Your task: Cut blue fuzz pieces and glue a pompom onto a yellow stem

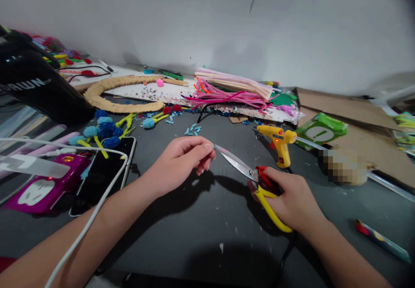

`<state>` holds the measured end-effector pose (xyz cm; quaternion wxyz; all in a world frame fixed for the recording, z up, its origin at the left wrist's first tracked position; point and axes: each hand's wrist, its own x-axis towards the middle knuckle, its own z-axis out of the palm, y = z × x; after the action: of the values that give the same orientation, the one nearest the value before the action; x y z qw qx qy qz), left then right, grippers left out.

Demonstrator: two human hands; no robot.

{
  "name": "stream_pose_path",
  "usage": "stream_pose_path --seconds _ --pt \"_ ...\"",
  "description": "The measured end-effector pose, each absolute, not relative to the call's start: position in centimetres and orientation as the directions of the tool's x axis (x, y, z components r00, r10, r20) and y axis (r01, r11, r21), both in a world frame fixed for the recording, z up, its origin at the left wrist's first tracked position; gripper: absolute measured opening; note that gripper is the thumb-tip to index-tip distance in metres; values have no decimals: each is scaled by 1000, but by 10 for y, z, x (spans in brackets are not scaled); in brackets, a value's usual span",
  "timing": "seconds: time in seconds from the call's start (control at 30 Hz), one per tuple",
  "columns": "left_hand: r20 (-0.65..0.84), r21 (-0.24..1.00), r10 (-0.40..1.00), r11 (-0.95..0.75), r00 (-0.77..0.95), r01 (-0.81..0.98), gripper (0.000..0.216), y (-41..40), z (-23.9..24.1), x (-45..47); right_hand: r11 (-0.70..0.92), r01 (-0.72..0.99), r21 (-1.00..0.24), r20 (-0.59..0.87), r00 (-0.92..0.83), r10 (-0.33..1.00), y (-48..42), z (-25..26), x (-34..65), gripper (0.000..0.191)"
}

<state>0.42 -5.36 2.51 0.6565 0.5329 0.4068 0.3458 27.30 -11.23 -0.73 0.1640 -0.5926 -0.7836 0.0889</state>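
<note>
My right hand (295, 197) is wrapped round the red and yellow handles of a pair of scissors (238, 163). The blades point up and left, nearly together, and their tips meet the fingertips of my left hand (183, 160). Thumb and forefinger of that hand are pinched at the tips; whatever they hold is too small to make out. Just beyond it, several short light-blue cut pieces (193, 129) lie on the dark table (227, 232).
A yellow glue gun (277, 141) stands by a green packet (320, 130) at right. Pink pipe cleaners (227, 93) are bundled at the back. Blue pom-pom flowers (106, 130), a phone (112, 171), a purple power bank (48, 188) and a beige curved band (113, 102) lie left. A white cable (97, 212) crosses my left forearm.
</note>
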Motion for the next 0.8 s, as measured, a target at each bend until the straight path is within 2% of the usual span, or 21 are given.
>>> stream_pose_path --seconds 0.8 --pt "-197 967 870 249 452 -58 24 -54 26 5 288 898 -333 134 -257 957 -113 -6 273 17"
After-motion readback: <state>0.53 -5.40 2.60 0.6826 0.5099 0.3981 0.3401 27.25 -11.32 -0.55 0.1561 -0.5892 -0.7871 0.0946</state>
